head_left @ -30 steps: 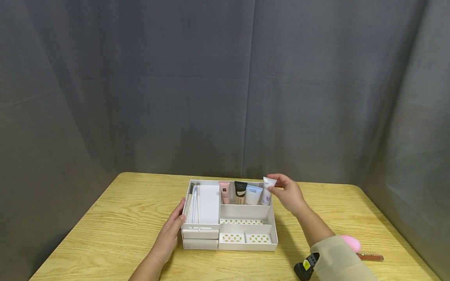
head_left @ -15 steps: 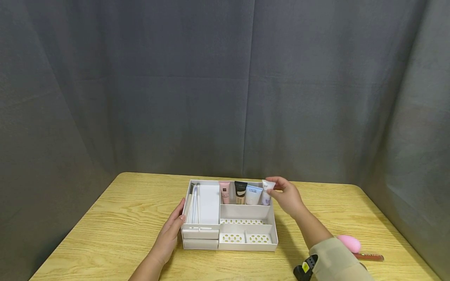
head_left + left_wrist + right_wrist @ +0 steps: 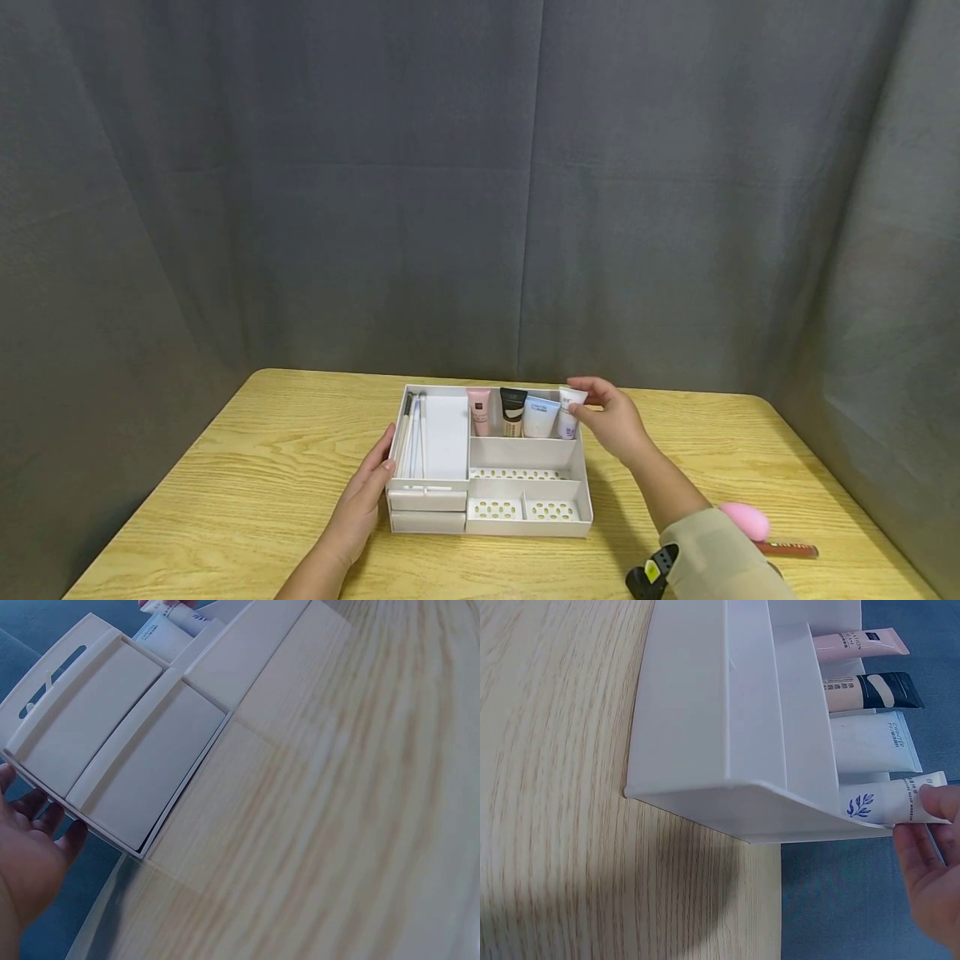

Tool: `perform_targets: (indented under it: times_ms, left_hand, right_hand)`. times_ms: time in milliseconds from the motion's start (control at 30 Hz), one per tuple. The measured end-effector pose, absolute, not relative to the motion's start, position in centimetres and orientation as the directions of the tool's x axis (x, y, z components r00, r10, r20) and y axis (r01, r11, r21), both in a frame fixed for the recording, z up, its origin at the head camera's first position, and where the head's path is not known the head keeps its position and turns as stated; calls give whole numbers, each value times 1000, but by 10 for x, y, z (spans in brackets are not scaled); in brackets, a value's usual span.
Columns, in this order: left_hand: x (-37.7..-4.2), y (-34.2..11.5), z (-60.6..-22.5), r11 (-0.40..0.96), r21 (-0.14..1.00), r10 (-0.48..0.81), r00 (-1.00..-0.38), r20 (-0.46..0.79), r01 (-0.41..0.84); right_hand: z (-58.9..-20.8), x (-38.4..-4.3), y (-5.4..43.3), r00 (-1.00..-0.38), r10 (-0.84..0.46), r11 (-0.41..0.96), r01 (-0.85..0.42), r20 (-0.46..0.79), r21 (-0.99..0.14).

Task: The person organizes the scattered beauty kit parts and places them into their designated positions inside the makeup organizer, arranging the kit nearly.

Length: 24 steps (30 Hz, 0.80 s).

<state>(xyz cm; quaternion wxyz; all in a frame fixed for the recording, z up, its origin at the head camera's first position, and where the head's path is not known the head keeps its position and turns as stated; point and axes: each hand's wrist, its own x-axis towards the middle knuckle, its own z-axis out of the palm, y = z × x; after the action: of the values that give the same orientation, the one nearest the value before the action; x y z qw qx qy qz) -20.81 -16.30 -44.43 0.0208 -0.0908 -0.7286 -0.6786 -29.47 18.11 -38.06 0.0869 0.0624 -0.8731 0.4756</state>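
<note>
A white cosmetics organizer (image 3: 525, 527) stands on the table, its two drawers (image 3: 154, 761) shut. My right hand (image 3: 617, 423) pinches the top of a white tube (image 3: 889, 801) with a blue leaf print, which stands in the organizer's back right compartment. Left of it in that compartment stand a light blue tube (image 3: 542, 417), a black and beige tube (image 3: 513, 412) and a pink tube (image 3: 480, 412). My left hand (image 3: 360, 504) rests against the organizer's left side wall, with its fingers along that wall. Several thin brushes (image 3: 412, 433) lean in the left compartment.
A pink egg-shaped sponge (image 3: 745, 520) and a dark red stick (image 3: 787, 549) lie on the table (image 3: 285, 467) by my right forearm. A grey curtain (image 3: 390, 208) hangs behind and beside the table.
The white tube has sunk lower into the back right compartment, and my right hand has moved slightly down and left with it. My left hand and the organizer have stayed still.
</note>
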Motion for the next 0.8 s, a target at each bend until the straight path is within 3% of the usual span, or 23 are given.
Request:
perform_targets:
  times_ms: [400,800]
  left_hand:
    - [-208,-163,-443,74,985,106,-983,150,159]
    - [-209,-163,-444,61,986,110,-983,149,157]
  right_hand:
    - [-379,-290,183,-984,-10,522,-157,178,-838]
    - [-378,-282,203,-974,-13,506,-203,228,-838]
